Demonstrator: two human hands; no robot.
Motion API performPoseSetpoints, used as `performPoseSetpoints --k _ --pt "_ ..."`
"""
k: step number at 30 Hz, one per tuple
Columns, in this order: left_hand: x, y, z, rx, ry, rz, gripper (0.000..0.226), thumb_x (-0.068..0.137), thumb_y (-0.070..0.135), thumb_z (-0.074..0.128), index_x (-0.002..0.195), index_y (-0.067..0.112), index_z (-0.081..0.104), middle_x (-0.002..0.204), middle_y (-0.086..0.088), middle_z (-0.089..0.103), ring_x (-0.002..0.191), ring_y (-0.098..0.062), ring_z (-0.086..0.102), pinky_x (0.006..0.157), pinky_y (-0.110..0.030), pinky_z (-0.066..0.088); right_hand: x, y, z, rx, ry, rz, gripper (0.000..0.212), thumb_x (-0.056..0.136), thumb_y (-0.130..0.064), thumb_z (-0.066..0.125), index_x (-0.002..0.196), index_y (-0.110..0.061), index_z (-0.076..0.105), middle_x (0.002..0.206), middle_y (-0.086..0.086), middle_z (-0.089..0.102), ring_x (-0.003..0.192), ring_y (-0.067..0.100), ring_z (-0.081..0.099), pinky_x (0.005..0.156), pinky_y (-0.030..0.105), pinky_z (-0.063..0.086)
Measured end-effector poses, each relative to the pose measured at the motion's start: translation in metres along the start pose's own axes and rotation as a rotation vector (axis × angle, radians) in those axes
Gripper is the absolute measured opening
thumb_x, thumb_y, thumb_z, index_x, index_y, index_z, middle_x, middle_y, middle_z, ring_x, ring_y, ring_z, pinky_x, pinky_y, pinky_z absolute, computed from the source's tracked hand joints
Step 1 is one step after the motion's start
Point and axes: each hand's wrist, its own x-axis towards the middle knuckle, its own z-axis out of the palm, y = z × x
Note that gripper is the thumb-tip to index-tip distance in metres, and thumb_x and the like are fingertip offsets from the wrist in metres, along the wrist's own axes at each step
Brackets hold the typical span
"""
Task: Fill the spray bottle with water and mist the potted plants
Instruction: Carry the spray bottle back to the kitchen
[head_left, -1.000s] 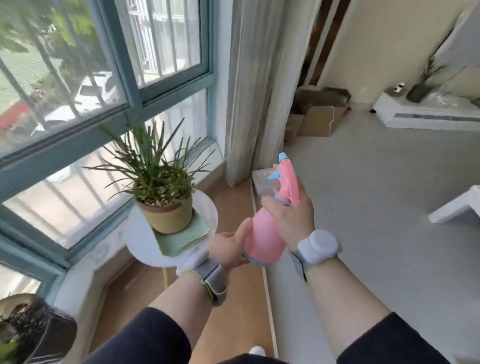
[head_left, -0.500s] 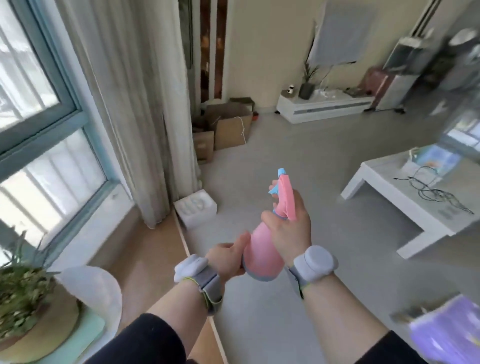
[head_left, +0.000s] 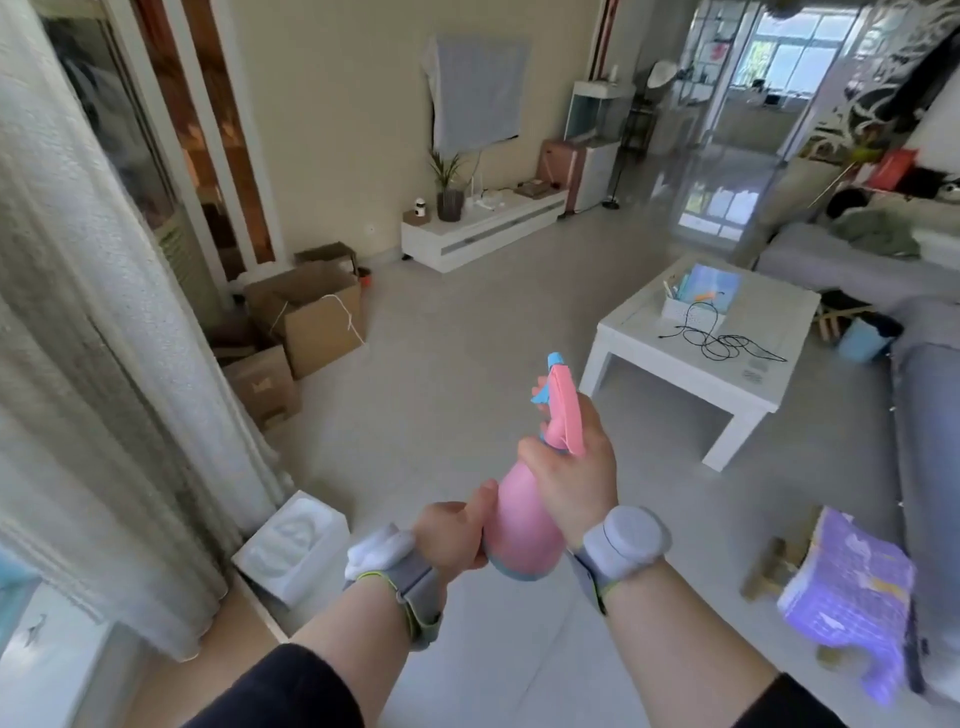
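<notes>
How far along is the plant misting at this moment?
Done: cannot tell; the pink spray bottle is opaque, so its fill is hidden. In hand: the right hand grips its neck, the left hand holds its base. Left: the potted plant on the far white cabinet is out of reach.

I see pink spray bottle (head_left: 522, 519) with blue nozzle, tilted, head up; potted plant (head_left: 448, 187) upright on far low cabinet.
</notes>
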Motion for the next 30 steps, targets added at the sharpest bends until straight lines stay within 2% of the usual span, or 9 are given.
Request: performPoseSetpoints --k 4,9,14,17,20,22,26,30 --pt "0.047 0.025 -0.005 0.003 -0.069 0.007 0.049 0.087 0.051 0.056 0.078 0.004 0.068 0.083 -0.020 0.071 0.072 -0.031 0.067 0.090 -0.043 0.055 0.041 0.005 0.017 -0.003 0.069 0.018 0.048 0.071 0.001 0.055 0.110 -0.027 0.059 0.107 -0.015 0.060 0.086 -0.010 0.054 0.071 -0.002 0.036" --pt "0.118 0.054 0.000 0.019 -0.110 -0.015 0.059 0.088 0.051 0.055 0.092 -0.005 0.072 0.095 -0.023 0.073 0.090 -0.037 0.071 0.089 -0.042 0.056 0.108 0.024 0.036 -0.022 0.123 0.025 0.046 0.074 0.006 0.055 0.110 -0.022 0.060 0.103 -0.013 0.059 0.081 -0.017 0.052 0.067 -0.004 0.033" --pt "0.208 0.079 0.015 0.007 -0.104 0.048 0.050 0.088 0.051 0.056 0.085 0.002 0.068 0.100 -0.027 0.071 0.081 -0.034 0.069 0.090 -0.044 0.055 0.190 0.067 0.055 -0.001 0.130 0.008 0.047 0.071 -0.004 0.056 0.111 -0.027 0.059 0.107 -0.014 0.060 0.087 -0.014 0.053 0.069 -0.003 0.035" --pt "0.260 0.089 0.029 0.016 -0.097 0.074 0.055 0.084 0.056 0.056 0.082 0.003 0.070 0.097 -0.028 0.071 0.085 -0.038 0.071 0.090 -0.047 0.054 0.234 0.093 0.060 0.002 0.129 -0.004 0.048 0.066 -0.011 0.054 0.111 -0.026 0.060 0.109 -0.012 0.061 0.089 -0.012 0.054 0.070 -0.002 0.035" --pt "0.332 0.111 0.054 -0.010 -0.082 0.077 0.060 0.087 0.053 0.055 0.088 -0.005 0.072 0.097 -0.027 0.071 0.093 -0.040 0.069 0.091 -0.046 0.054 0.299 0.123 0.063 0.004 0.142 -0.016 0.048 0.064 -0.013 0.053 0.110 -0.024 0.061 0.108 -0.009 0.061 0.085 -0.012 0.055 0.071 -0.002 0.036" --pt "0.370 0.126 0.069 -0.035 -0.093 0.061 0.059 0.089 0.049 0.055 0.093 -0.007 0.071 0.099 -0.025 0.072 0.093 -0.037 0.070 0.090 -0.044 0.055 0.337 0.136 0.063 -0.010 0.154 -0.020 0.046 0.066 -0.009 0.055 0.109 -0.022 0.061 0.106 -0.008 0.060 0.081 -0.011 0.053 0.068 -0.002 0.035" --pt "0.434 0.158 0.084 -0.074 -0.144 0.035 0.053 0.087 0.052 0.055 0.086 0.002 0.071 0.088 -0.018 0.073 0.077 -0.028 0.067 0.090 -0.043 0.055 0.408 0.152 0.068 -0.036 0.168 -0.007 0.042 0.073 0.003 0.056 0.107 -0.021 0.061 0.104 -0.004 0.059 0.080 -0.012 0.051 0.064 -0.001 0.035" --pt "0.498 0.184 0.090 -0.093 -0.140 0.023 0.059 0.085 0.052 0.057 0.088 -0.005 0.073 0.092 -0.018 0.075 0.086 -0.032 0.072 0.090 -0.042 0.056 0.470 0.164 0.081 -0.073 0.164 0.010 0.039 0.074 0.001 0.056 0.100 -0.028 0.058 0.096 -0.006 0.056 0.073 -0.010 0.050 0.060 0.001 0.035"
